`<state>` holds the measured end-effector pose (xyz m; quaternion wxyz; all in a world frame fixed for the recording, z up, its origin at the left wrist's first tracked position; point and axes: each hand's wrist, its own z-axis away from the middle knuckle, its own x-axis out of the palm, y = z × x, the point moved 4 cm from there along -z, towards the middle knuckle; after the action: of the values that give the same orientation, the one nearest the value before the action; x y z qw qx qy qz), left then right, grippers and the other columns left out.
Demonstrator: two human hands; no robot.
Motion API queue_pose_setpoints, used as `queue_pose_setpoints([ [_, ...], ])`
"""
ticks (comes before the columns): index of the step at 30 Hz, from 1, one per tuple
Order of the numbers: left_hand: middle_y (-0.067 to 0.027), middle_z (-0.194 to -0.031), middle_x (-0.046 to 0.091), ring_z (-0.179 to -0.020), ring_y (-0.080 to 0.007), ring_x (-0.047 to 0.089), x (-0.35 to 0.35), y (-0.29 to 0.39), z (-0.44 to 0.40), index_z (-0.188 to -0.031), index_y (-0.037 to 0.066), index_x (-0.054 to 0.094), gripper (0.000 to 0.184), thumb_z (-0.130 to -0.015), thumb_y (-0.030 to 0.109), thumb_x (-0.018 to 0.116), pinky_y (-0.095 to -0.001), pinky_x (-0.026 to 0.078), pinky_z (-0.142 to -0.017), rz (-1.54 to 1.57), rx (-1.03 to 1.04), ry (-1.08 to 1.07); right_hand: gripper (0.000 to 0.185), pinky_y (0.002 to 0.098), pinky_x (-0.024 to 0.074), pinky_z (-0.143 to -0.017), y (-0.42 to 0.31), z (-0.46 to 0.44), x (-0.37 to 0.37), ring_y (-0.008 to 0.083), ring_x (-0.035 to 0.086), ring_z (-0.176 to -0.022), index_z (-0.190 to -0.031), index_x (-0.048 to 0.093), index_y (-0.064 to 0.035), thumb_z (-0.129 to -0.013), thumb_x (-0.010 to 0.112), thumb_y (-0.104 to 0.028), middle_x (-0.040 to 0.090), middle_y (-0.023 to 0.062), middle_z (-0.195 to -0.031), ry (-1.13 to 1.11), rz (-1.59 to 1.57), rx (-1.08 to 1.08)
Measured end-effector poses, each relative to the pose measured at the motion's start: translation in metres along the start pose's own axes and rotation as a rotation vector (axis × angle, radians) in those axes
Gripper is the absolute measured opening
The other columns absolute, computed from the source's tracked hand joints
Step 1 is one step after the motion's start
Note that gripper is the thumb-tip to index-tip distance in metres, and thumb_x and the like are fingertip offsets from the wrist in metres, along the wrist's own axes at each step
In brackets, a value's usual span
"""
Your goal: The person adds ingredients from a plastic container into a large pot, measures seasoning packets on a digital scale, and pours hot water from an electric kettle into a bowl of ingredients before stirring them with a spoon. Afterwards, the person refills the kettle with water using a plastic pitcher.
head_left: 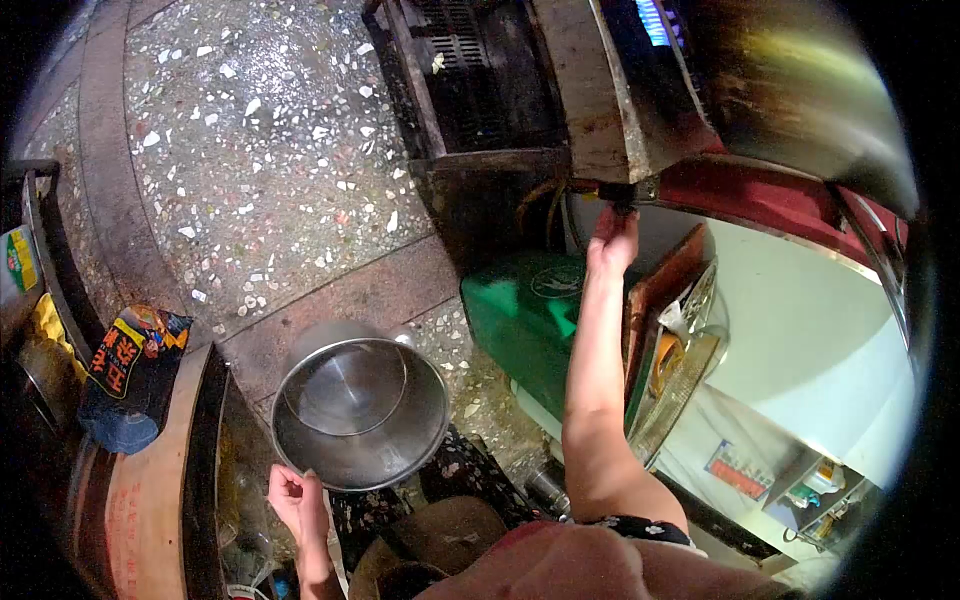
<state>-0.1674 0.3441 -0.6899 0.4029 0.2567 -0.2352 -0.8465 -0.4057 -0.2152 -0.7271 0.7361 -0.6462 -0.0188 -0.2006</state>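
Observation:
A large stainless steel pot (360,470) is in front of my body, its open mouth facing up and its inside bare metal. My left hand (298,500) is closed at the pot's near left rim, thumb and fingers together. My right arm stretches forward to the edge of a worn counter (590,100). There my right hand (614,240) is closed at a small dark fitting (622,196) beneath that edge. The fingertips are partly hidden, so the fitting's kind does not show. A green container (525,310) stands just left of my right forearm.
Speckled stone floor (260,150) spreads ahead. A dark wooden frame (430,90) stands beyond. At left, a black printed packet (140,350) lies near a wooden box (150,500). Boards and a basket (680,390) lean at right, near a small shelf (825,490).

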Motion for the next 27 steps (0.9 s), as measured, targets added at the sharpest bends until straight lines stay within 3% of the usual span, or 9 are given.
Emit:
queue_pose_setpoints([
  [9,0.0029,-0.065,0.035,-0.06,-0.0044,0.03,0.015,0.008,-0.003,-0.068,0.006,0.036,0.023,-0.074,-0.006,0.053,-0.0193,0.026,-0.051,0.051,0.168,-0.089,0.029,0.0332,0.0505,-0.084,-0.006,0.004,0.006,0.0208,0.058,-0.092,-0.105,0.054,0.0009,-0.095,0.04,-0.022,0.06,0.0109,-0.102,-0.009,0.06,-0.014],
  [13,0.0018,-0.066,0.037,-0.06,-0.0047,0.032,0.02,0.006,-0.002,-0.068,0.005,0.036,0.022,-0.074,-0.007,0.053,-0.0193,0.027,-0.052,0.062,0.126,-0.112,0.027,0.0349,0.053,-0.081,-0.006,-0.007,-0.002,0.0256,0.06,-0.091,-0.104,0.053,0.0025,-0.093,0.042,-0.02,0.06,0.0147,-0.101,-0.002,0.017,-0.013],
  [21,-0.0004,-0.066,0.038,-0.062,-0.0061,0.034,0.021,-0.003,0.005,-0.068,0.004,0.037,0.02,-0.072,-0.007,0.054,-0.0209,0.03,-0.053,-0.1,0.166,-0.122,0.027,0.0338,0.0528,-0.082,-0.008,-0.006,-0.002,0.0241,0.06,-0.092,-0.103,0.053,0.0031,-0.093,0.041,-0.019,0.06,0.0152,-0.102,-0.02,0.018,0.029],
  [27,0.0003,-0.068,0.041,-0.062,-0.0046,0.035,0.023,-0.015,0.012,-0.068,0.005,0.036,0.021,-0.072,-0.007,0.053,-0.0188,0.03,-0.052,-0.003,0.093,-0.136,0.026,0.0339,0.0533,-0.082,-0.006,-0.01,-0.003,0.0245,0.061,-0.089,-0.102,0.054,0.0023,-0.094,0.04,-0.018,0.061,0.0142,-0.1,-0.041,-0.038,0.078],
])
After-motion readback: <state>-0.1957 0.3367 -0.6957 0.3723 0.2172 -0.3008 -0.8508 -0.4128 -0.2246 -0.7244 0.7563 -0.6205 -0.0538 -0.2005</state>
